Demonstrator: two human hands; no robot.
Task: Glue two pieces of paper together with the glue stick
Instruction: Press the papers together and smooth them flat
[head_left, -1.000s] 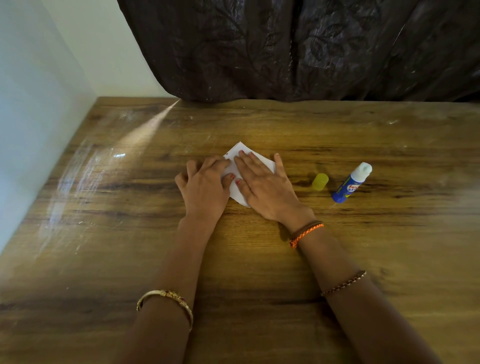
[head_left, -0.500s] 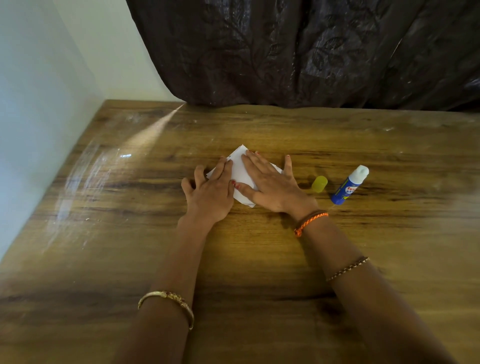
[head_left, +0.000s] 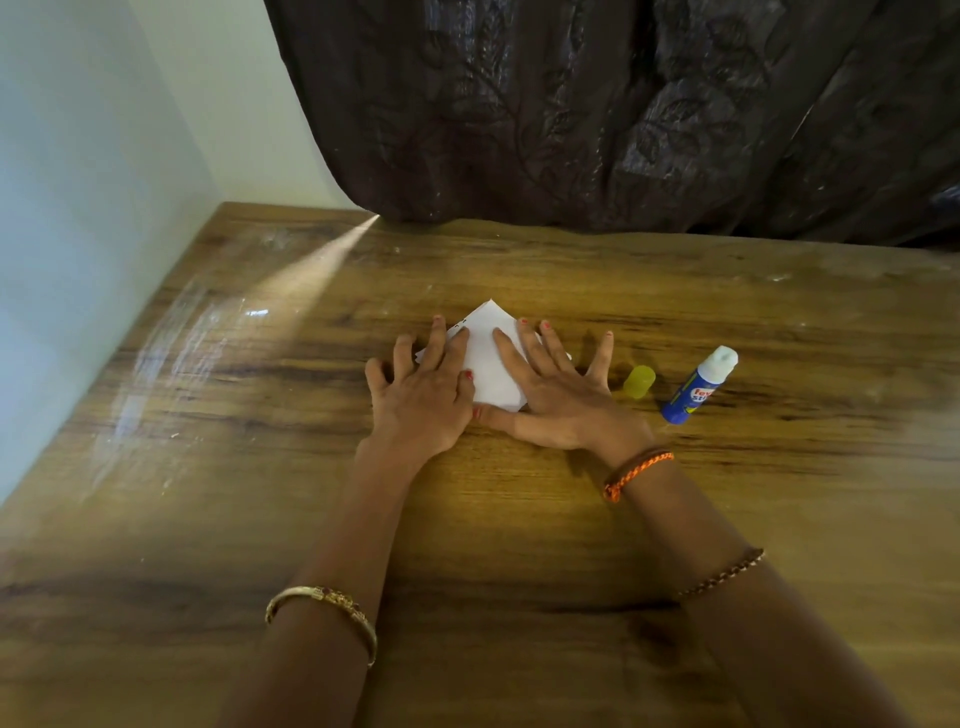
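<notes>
White paper (head_left: 488, 353) lies flat on the wooden table (head_left: 519, 519), turned so one corner points away from me. My left hand (head_left: 421, 395) rests flat on its left part with fingers spread. My right hand (head_left: 556, 395) lies flat on its right part, fingers spread, thumb along the near edge. I cannot tell two sheets apart under the hands. A blue glue stick (head_left: 698, 387) lies uncapped to the right, its white tip pointing away. Its yellow cap (head_left: 639, 382) sits between the stick and my right hand.
A pale wall (head_left: 78, 208) runs along the table's left side. A dark patterned curtain (head_left: 623, 104) hangs behind the far edge. A streak of light (head_left: 311, 265) crosses the table's far left part.
Both hands have spread their fingers wider and moved slightly apart on the paper, uncovering more of its middle. The camera view has shifted a little.
</notes>
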